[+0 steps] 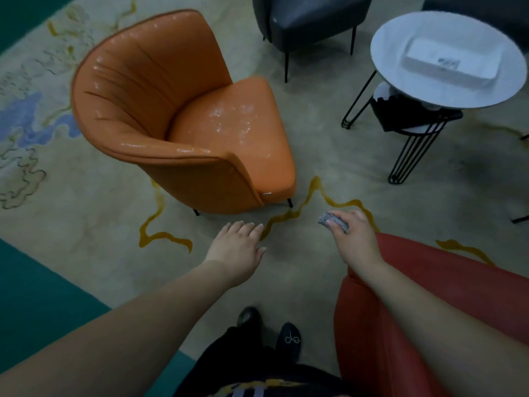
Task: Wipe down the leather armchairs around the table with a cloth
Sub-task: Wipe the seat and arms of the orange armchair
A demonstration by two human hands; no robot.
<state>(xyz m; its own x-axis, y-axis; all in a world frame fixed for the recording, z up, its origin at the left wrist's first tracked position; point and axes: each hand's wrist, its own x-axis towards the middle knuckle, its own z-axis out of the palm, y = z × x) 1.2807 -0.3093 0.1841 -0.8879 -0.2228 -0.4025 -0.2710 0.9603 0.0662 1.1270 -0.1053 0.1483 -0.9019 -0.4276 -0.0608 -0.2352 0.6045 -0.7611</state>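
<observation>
A: Currently holding what in the right hand?
B: Gripping a small grey cloth, fingers curled over it, thumb side clamping. Hovering above the rug, beside the edge of a red armchair at lower right.

A: Left hand?
B: Holding nothing. Fingers straight, slightly apart, palm down, reaching out over the rug just short of the orange armchair.

A: Orange armchair looking how?
B: Standing upright on the rug, seat facing the round white surface. Showing shiny patches on the seat and along the back rim. Not touching either hand.

A: Anything else around the surface?
B: Dark armchair sitting at top, partly cropped. White box lying on the surface. Black hairpin legs underneath, something dark on the lower shelf, too blurred to identify. Black shoes showing at the bottom edge.
</observation>
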